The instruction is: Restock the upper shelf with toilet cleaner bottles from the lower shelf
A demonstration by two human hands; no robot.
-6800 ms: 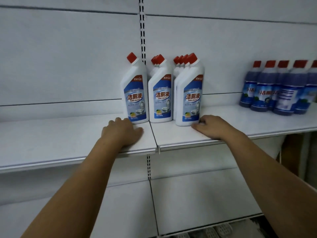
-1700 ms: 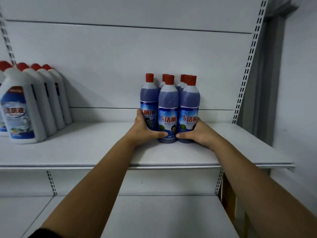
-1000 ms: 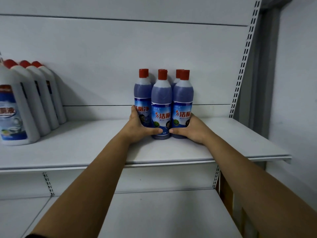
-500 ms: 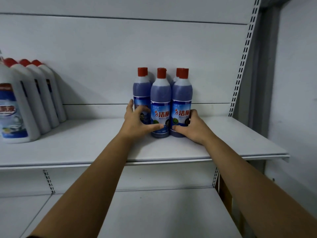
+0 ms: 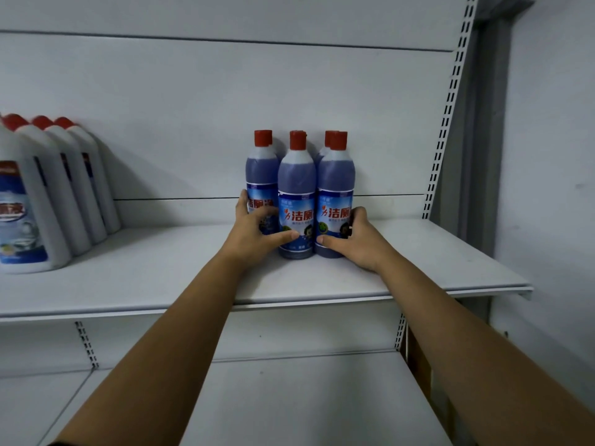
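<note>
Blue-bodied and red-capped, the toilet cleaner bottles [image 5: 297,194] stand upright in a tight cluster on the upper shelf [image 5: 145,278], set towards its far side close to the white back panel [image 5: 193,107]. Three labels face forward and further red caps show behind them; how many bottles stand in the back row cannot be told. The left hand [image 5: 257,231] wraps the left side of the cluster: its fingers curl round the leftmost bottle and its thumb lies across the lower front of the middle one. The right hand [image 5: 355,241] cups the right side in the same way, fingers curled round the rightmost bottle and thumb pressed against its lower front, so that the two thumbs point towards each other, close but apart. Both bare forearms reach up from the near edge of the view. The bottle bases rest on the shelf surface. Far to the left on the same shelf, well apart from the cluster, a row of white bottles [image 5: 64,194] with red caps runs front to back. Below lies the lower shelf [image 5: 289,400], and a slotted upright [image 5: 447,107] rises at the right.
</note>
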